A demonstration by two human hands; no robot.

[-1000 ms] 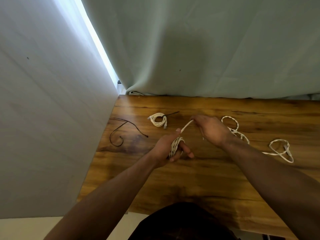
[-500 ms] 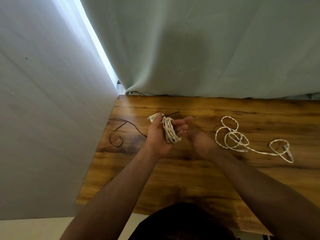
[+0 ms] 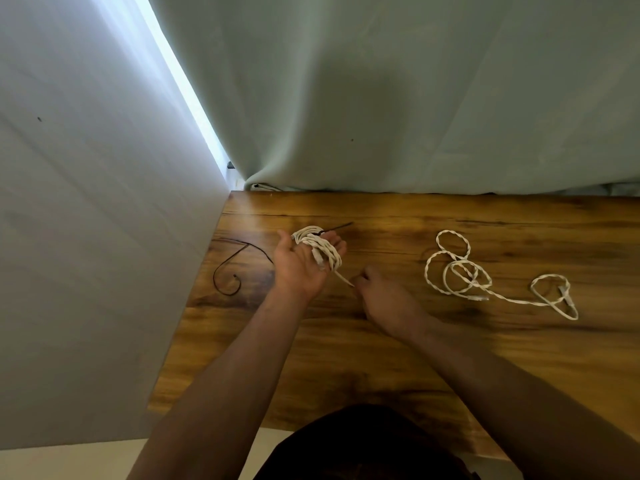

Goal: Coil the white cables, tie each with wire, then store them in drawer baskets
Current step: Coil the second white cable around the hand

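A white braided cable (image 3: 325, 254) is wound in several loops round the fingers of my left hand (image 3: 299, 268), which lies palm up with the fingers stretched out over the wooden table (image 3: 381, 341). The cable's free end runs down to my right hand (image 3: 384, 296), which pinches it at the fingertips. Just behind my left hand lies a coiled white cable (image 3: 304, 231) with a dark wire sticking out of it; my hand partly hides it. A loose white cable (image 3: 453, 268) sprawls in loops at the right.
A thin black wire (image 3: 228, 271) curls on the table's left side near the pale wall (image 3: 104, 271). A grey-green curtain (image 3: 415, 98) hangs along the far edge. The table's near edge is close to my body.
My left hand turned palm up and lifted toward the far coil with the loops on it. My right hand drew back toward me with the free end.
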